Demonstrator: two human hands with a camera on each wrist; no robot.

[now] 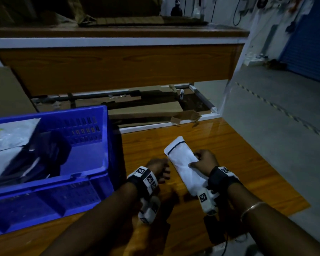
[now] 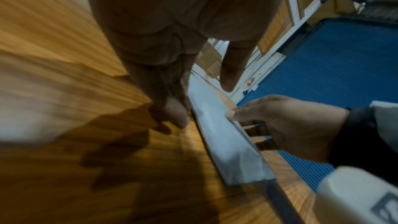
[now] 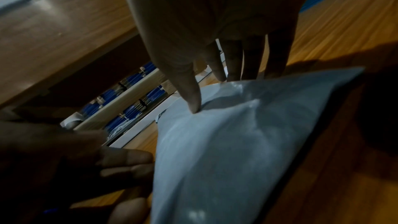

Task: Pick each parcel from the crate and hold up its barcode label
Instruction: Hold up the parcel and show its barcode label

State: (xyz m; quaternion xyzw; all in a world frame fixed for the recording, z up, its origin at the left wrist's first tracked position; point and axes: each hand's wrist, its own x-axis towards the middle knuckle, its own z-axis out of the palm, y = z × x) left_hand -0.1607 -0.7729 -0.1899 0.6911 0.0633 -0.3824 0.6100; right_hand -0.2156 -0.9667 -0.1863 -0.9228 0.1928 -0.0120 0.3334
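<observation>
White parcel out of the crate, held at the table by the right hand

The white parcel (image 1: 183, 167) lies on the wooden table (image 1: 238, 154) just right of the blue crate (image 1: 92, 174); the right hand (image 1: 204, 161) pinches its far edge, thumb on top, probably to turn it, since no barcode label shows. The left hand (image 1: 158, 168), loosely curled and empty, sits between crate and parcel, touching the parcel's near edge. More parcels remain in the crate.
</observation>
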